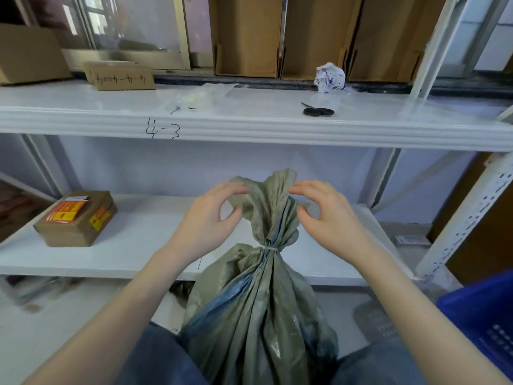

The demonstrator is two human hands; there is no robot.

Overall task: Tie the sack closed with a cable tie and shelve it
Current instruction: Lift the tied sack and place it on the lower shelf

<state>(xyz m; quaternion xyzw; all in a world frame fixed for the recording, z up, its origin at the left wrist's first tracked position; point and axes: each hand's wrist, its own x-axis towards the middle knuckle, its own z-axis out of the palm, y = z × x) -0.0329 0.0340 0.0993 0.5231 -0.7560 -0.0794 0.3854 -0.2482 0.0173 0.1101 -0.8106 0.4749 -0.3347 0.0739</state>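
The sack [258, 315] stood upright between the person's knees, long axis vertical, its gathered neck pointing straight up toward the shelf edge marked 4-3. A pale cable tie [270, 248] cinched the neck just below both hands (already drawn tight, from the look of the pleats). The left hand [208, 218] curled in from the left, fingertips touching the ruffled top, thumb apart from the fingers, so its grip looked loose rather than clenched. The right hand [324, 215] mirrored it, fingertips grazing the cloth, palm arched, grip unclenched too. Up beyond both hands, scissors [317, 111] lay on the upper shelf [249, 126].
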